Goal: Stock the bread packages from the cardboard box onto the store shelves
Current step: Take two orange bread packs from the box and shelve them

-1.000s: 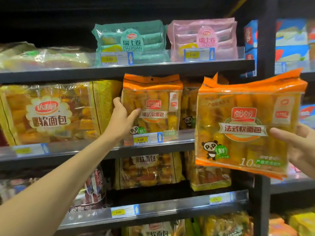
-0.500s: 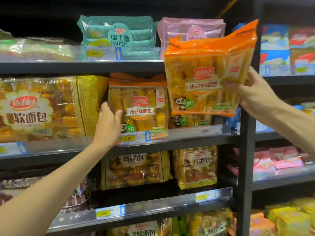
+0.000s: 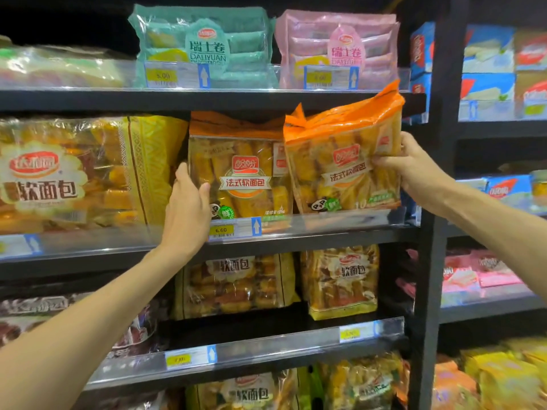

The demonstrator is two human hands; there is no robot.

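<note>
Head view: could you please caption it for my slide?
Right hand slots an orange bread package onto the shelf while left hand steadies its neighbour.

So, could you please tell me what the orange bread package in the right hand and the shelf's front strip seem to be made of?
Orange bread package: likely thin glossy plastic film; it crinkles, shines, and shows the bread through a clear window. Clear shelf front strip: apparently transparent rigid plastic; packages show through it and it catches glare.

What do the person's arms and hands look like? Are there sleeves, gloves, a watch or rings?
Both forearms are bare up to the picture's edge, with no sleeve in view. The left hand and the right hand wear no gloves. No watch, bracelet or ring shows on the visible sides.
</note>
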